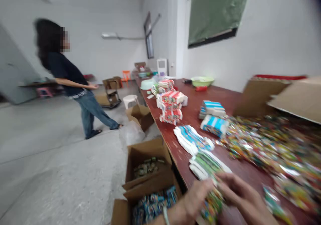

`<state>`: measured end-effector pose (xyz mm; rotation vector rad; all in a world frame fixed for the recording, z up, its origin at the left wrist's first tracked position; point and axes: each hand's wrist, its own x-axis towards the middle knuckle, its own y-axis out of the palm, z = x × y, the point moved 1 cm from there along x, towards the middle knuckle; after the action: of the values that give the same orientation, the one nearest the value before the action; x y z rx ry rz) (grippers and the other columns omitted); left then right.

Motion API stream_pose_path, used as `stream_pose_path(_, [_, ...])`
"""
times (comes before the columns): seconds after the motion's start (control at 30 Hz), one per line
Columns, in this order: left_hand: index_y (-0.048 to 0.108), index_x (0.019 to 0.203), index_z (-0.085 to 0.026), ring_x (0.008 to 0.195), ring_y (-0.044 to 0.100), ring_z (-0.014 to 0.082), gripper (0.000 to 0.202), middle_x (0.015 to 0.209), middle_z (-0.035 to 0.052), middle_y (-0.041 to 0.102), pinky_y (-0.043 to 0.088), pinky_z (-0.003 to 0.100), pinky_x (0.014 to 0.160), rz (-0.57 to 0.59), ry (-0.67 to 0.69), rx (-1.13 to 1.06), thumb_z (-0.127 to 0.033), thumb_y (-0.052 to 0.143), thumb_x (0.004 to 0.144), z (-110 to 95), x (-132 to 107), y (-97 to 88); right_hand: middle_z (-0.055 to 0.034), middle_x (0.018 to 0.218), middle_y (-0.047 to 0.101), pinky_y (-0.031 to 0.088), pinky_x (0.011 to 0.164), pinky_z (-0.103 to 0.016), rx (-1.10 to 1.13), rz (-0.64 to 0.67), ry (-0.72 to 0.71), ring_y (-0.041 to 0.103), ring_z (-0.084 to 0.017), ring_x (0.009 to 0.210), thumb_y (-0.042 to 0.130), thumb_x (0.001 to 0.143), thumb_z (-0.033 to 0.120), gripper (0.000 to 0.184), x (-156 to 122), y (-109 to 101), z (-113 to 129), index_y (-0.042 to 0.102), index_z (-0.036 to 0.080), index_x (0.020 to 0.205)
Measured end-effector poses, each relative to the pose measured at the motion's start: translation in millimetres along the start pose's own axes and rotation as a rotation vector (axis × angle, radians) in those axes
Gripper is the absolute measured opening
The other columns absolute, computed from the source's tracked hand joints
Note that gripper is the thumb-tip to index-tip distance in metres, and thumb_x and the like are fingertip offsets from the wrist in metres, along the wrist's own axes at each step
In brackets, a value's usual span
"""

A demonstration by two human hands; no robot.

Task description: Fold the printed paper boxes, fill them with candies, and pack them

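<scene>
At the bottom right, my left hand [193, 200] and my right hand [242, 196] come together over the table's near edge. Fingers of both are closed on a small colourful printed pack [212, 206], blurred and partly hidden by them. Just beyond lies a row of flat green-and-white striped cartons [208, 164], close to my fingertips. Blue-and-white flat cartons [192, 139] lie fanned behind those. To the right of my right hand spreads a heap of shiny, multicoloured wrapped packets [265, 151], smeared by motion.
The dark red table [225, 91] runs along the wall with stacked red-and-white boxes [172, 106], blue-striped boxes [214, 124] and a green basin [202, 81]. Open cartons [147, 144] holding small packs stand on the floor at left. Another person [75, 81] stands farther off.
</scene>
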<state>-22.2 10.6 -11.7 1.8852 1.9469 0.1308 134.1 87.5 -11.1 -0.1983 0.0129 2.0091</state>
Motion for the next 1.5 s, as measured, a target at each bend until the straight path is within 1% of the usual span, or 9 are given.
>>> stream_pose_path(0.1, [0.068,0.087,-0.014,0.04,0.052,0.0131,0.065,0.06,0.0037,0.063,0.041,0.024,0.038,0.055,-0.145,-0.088,-0.076,0.051,0.079,1,9,8.6,-0.0014,0.066,0.066,0.046,0.052,-0.025,0.036,-0.016,-0.066,0.056,-0.015,0.056,0.078,0.068,0.06,0.047,1,-3,23,0.071,0.017,0.087])
stream_pose_path(0.27, [0.063,0.072,-0.011,0.036,0.055,0.012,0.062,0.058,0.0049,0.064,0.042,0.022,0.036,0.054,-0.214,-0.185,-0.068,0.044,0.089,-8,21,14.6,-0.0043,0.094,0.073,0.052,0.076,-0.029,0.209,0.097,-0.143,0.066,-0.017,0.081,0.079,0.073,0.049,0.043,2,-6,29,0.068,0.02,0.102])
stream_pose_path(0.53, [0.064,0.066,-0.011,0.033,0.054,0.0127,0.061,0.054,0.0056,0.064,0.041,0.022,0.034,0.029,-0.187,-0.098,-0.067,0.05,0.086,-15,18,14.3,-0.0047,0.102,0.076,0.051,0.092,-0.037,0.205,0.203,-0.175,0.069,-0.021,0.093,0.075,0.079,0.044,0.037,0,-10,25,0.072,0.02,0.107])
stream_pose_path(0.73, [0.061,0.064,-0.012,0.034,0.051,0.0118,0.052,0.049,0.0024,0.058,0.041,0.021,0.035,0.052,-0.087,-0.094,-0.059,0.052,0.087,-15,19,12.6,-0.0039,0.096,0.076,0.051,0.086,-0.034,0.086,0.115,-0.267,0.067,-0.02,0.087,0.067,0.084,0.039,0.028,0,-1,30,0.074,0.019,0.102])
stream_pose_path(0.93, [0.064,0.077,-0.012,0.038,0.054,0.0139,0.045,0.054,0.0021,0.063,0.043,0.023,0.037,-0.036,-0.075,-0.123,-0.057,0.059,0.083,-18,18,11.4,-0.0043,0.08,0.073,0.054,0.067,-0.029,0.192,0.005,-0.219,0.066,-0.018,0.069,0.067,0.084,0.046,0.032,0,17,23,0.072,0.016,0.094])
stream_pose_path(1.1, [0.068,0.098,-0.011,0.049,0.06,0.0147,0.045,0.065,0.0037,0.07,0.047,0.023,0.049,-0.136,-0.034,-0.241,-0.053,0.064,0.083,-18,16,6.5,-0.0083,0.095,0.076,0.056,0.079,-0.032,-0.135,-0.058,-0.547,0.071,-0.023,0.086,0.058,0.092,0.032,0.025,9,15,20,0.075,0.021,0.105])
stream_pose_path(1.27, [0.069,0.103,-0.008,0.053,0.064,0.0201,0.055,0.066,0.0085,0.071,0.051,0.03,0.057,-0.001,-0.1,-0.31,-0.059,0.057,0.085,-15,19,2.0,-0.0066,0.094,0.077,0.057,0.076,-0.027,-0.338,0.061,-0.786,0.073,-0.02,0.083,0.055,0.093,0.026,0.028,19,5,18,0.076,0.028,0.112])
stream_pose_path(1.37, [0.069,0.107,-0.01,0.068,0.069,0.0254,0.06,0.077,0.0121,0.073,0.055,0.036,0.07,0.073,-0.08,-0.305,-0.063,0.059,0.082,-16,23,1.1,-0.007,0.087,0.077,0.058,0.072,-0.026,-0.273,0.011,-0.677,0.072,-0.022,0.078,0.059,0.091,0.034,0.026,21,5,11,0.078,0.027,0.107])
stream_pose_path(1.5, [0.071,0.104,-0.014,0.081,0.07,0.0305,0.059,0.086,0.0145,0.073,0.056,0.039,0.075,0.024,-0.019,-0.201,-0.066,0.065,0.075,-14,26,-1.9,-0.0053,0.062,0.07,0.056,0.055,-0.023,-0.146,0.012,-0.4,0.069,-0.02,0.057,0.058,0.091,0.047,0.035,22,5,1,0.08,0.022,0.101])
